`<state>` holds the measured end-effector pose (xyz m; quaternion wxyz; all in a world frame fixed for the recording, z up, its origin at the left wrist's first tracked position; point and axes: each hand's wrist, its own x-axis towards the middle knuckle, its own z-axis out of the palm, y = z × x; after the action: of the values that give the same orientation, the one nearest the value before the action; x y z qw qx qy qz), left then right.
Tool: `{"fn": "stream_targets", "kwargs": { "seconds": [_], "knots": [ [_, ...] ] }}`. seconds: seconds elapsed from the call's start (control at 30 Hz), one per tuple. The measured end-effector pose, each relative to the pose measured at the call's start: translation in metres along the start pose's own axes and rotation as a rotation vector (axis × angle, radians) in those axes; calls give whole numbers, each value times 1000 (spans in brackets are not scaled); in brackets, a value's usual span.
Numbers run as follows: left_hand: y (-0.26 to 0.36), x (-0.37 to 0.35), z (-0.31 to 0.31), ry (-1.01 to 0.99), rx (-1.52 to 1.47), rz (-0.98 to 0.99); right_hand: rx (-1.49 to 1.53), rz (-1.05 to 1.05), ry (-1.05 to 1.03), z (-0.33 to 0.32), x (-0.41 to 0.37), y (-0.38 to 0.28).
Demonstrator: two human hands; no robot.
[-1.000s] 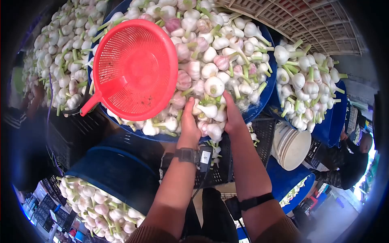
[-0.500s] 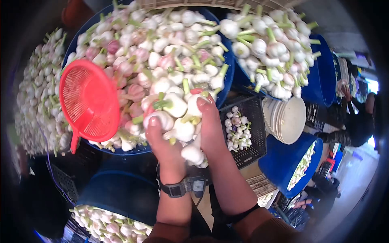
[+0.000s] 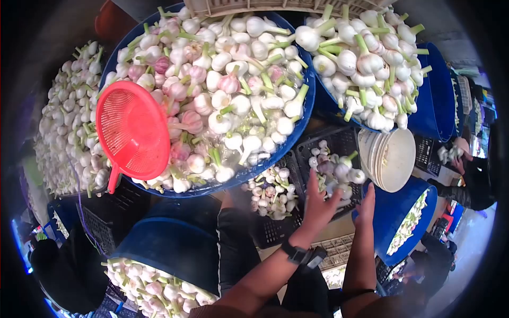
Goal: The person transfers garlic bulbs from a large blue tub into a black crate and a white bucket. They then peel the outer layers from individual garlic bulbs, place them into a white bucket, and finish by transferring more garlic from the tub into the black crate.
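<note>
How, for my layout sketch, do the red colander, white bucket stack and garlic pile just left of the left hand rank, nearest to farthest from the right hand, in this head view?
1. White bucket stack: beyond, slightly right.
2. Garlic pile: left, past the left hand.
3. Red colander: far left.

Garlic bulbs (image 3: pixel 251 143): smooth, papery skins catching a wet shine
Red colander (image 3: pixel 140 135): smooth plastic, pierced like mesh, softly glossy from here
Big blue tub (image 3: pixel 311 87): smooth plastic with a slight shine
White buckets (image 3: pixel 398 161), right of the frame: plastic, fairly matt
Black crate (image 3: pixel 273 229): dull, perforated plastic
Wristband (image 3: pixel 292 252): matt; cloth or rubber, I can't tell
</note>
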<state>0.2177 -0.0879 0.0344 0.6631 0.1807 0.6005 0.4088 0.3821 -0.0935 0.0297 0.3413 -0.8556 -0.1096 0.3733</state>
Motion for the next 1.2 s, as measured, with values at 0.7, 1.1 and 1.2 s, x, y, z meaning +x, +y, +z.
{"fn": "stream_targets", "kwargs": {
  "seconds": [0.7,1.1,1.2],
  "knots": [
    [84,106,-186,227,-787,-262,-461,-127,-863,293,-115,-57],
    [144,1,-93,339,-437,127,-12,-563,-585,178,-168,-101],
    [122,-17,-67,229,-343,183,166,-527,-560,137,-153,-82]
  ]
}}
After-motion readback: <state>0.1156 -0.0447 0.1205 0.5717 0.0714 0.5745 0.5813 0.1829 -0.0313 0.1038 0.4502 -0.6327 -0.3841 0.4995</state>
